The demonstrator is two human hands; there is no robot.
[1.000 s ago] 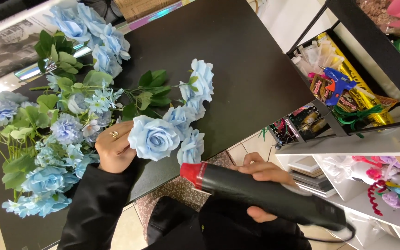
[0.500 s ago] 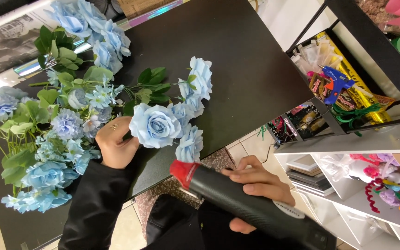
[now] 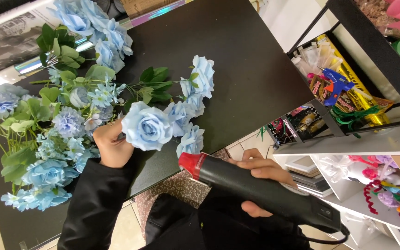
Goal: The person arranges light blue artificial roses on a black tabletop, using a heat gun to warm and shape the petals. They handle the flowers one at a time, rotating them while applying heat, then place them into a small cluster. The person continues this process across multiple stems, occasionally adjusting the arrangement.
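Blue rose (image 3: 147, 126): artificial, pale blue, full bloom, at the near edge of the black tabletop (image 3: 237, 60), facing up. The left hand (image 3: 112, 148) holds it from beside and below; its grip is curled shut around the rose's base or stem, which is hidden behind the petals.

Heat tool (image 3: 260, 192): long black barrel with a red nozzle, lying slantwise just off the tabletop's near edge, nozzle toward the rose and close to a smaller bloom, not touching it. The right hand (image 3: 260, 173) wraps the barrel at mid-length, fingers pressed over the top, thumb beneath. A black cord leaves the tool's rear end.

Rose spray (image 3: 195, 99): several more pale blue roses with dark green leaves, lying on the tabletop just beyond the held rose.

Bouquet (image 3: 42, 134): mixed blue flowers and light green leaves, on the tabletop to the left of the rose, reaching past the tabletop's left edge.

Second rose cluster (image 3: 96, 28): at the far left of the tabletop.

Shelf unit (image 3: 362, 115): right of the tabletop, well apart from the rose; holds a blue glue gun (image 3: 334, 85), packets, green wire and, lower down, coloured pipe cleaners (image 3: 385, 185).

Sleeves: black, both arms.
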